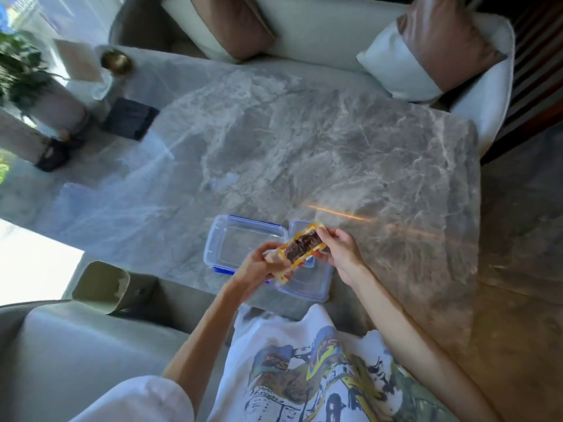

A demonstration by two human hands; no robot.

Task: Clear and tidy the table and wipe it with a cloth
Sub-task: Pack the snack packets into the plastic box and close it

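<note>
Both hands hold one snack packet (303, 249), yellow-edged with a clear window showing dark pieces, above the near edge of the grey marble table (350, 153). My left hand (259, 266) grips its lower end and my right hand (338, 248) pinches its upper end. Directly below the packet lie a clear plastic box (240, 242) with blue clips, open and looking empty, and a clear lid (307, 287) beside it on the right, partly hidden by the packet and hands.
A black flat object (129, 118) lies at the table's far left, near a brass bowl (117, 62) and a potted plant (21, 74). Pale chairs with brown cushions (441, 41) line the far side. A pale green bin (102, 286) stands at the near left.
</note>
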